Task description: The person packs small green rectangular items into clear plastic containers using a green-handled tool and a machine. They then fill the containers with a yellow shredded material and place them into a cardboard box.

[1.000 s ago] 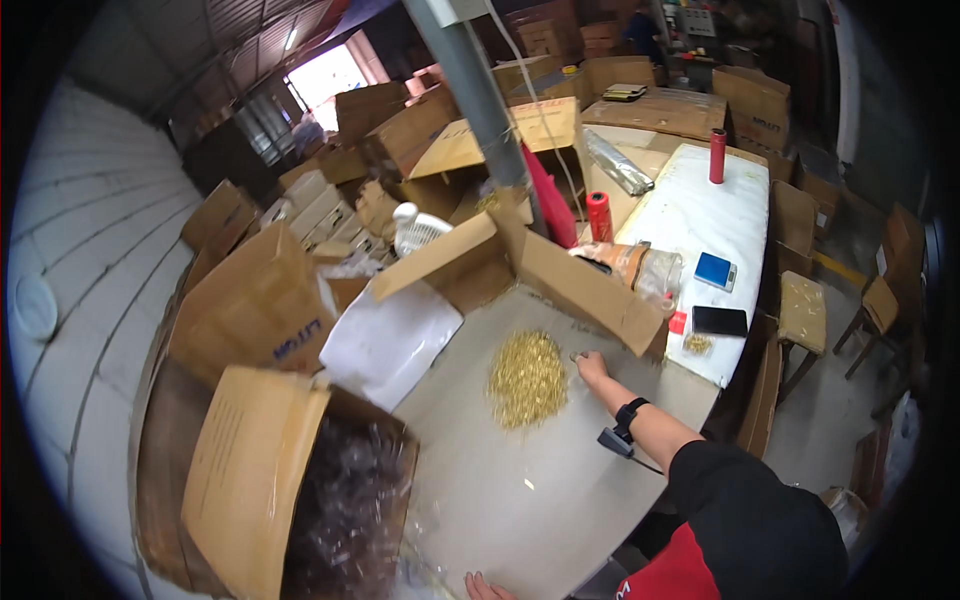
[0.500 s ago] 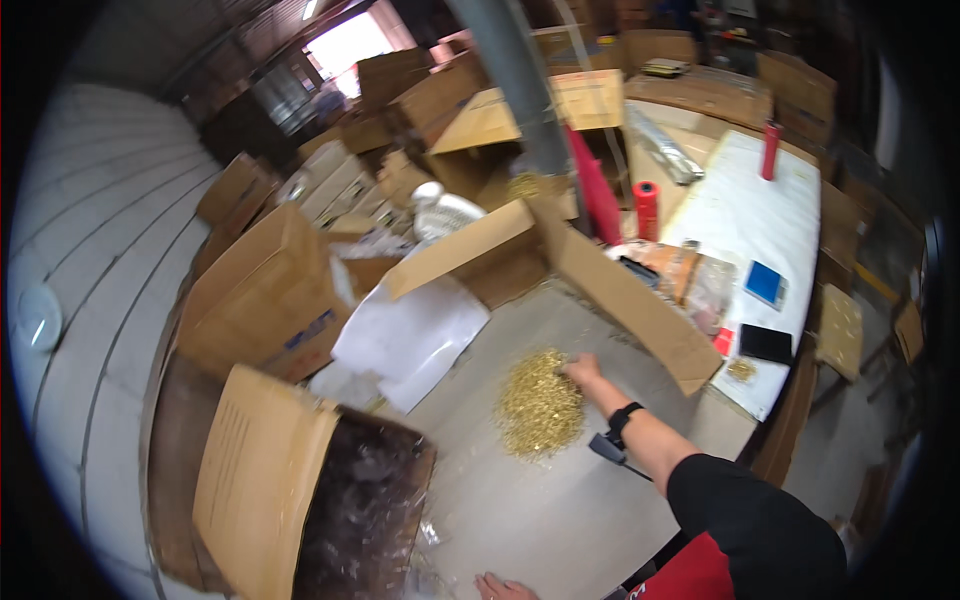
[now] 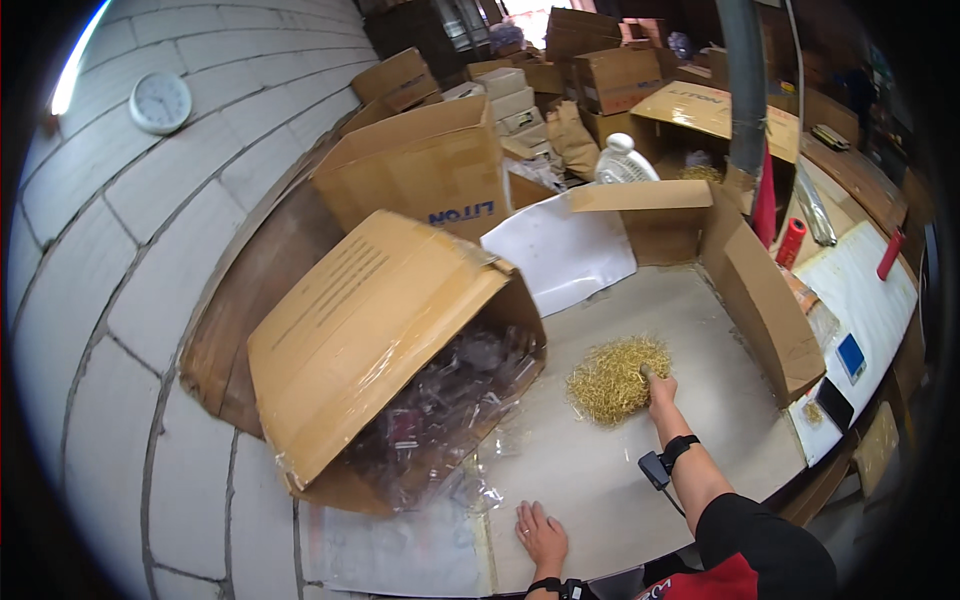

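On the grey table (image 3: 600, 480), the gold shred pile (image 3: 617, 382) is touched on its right by the right hand (image 3: 661, 390), grip unclear; in front, the left hand (image 3: 542, 540) is spread flat. A light touch seems needed.

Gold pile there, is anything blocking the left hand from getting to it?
Nothing visible does. Between the left hand and the gold pile lies flat grey tabletop. The big cardboard box is off to the left, and the right hand is at the pile's right edge.
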The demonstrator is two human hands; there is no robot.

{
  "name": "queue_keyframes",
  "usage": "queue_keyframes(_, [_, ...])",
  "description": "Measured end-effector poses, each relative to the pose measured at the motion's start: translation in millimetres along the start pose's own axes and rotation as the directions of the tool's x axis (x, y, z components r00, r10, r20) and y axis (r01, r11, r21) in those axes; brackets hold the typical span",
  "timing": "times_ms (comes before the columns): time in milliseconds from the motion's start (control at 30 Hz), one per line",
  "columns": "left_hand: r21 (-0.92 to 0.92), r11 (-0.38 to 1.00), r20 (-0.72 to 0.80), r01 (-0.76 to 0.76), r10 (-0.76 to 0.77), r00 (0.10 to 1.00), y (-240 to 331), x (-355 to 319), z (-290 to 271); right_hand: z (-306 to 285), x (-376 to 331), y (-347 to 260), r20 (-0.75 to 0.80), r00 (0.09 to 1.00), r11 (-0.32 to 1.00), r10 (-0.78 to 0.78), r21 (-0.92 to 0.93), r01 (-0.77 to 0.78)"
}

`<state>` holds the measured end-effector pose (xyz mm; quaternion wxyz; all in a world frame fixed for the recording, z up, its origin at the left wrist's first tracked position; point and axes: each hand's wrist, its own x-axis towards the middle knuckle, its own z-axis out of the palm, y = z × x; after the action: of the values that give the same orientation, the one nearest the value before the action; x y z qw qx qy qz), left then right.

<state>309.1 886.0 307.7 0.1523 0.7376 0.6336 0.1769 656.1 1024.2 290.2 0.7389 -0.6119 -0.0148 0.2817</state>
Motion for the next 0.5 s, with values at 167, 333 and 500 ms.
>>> queue_keyframes(167, [-0.046, 0.999, -0.024, 0.0, -0.001, 1.0, -3, -1, 0, 23, -53, -15, 0.206, 0.961, 0.98, 0.184, 0.038, -0.195])
queue_keyframes(333, [-0.065, 0.998, -0.021, -0.014, 0.012, 1.0, -4, 0, 0, 47, -77, -78, 0.457, 0.859, 0.969, 0.23, -0.029, -0.244])
queue_keyframes(500, [-0.061, 0.998, -0.033, -0.008, 0.006, 0.999, -3, 5, -8, 23, -126, -126, 0.6, 0.773, 0.86, 0.205, 0.266, -0.435])
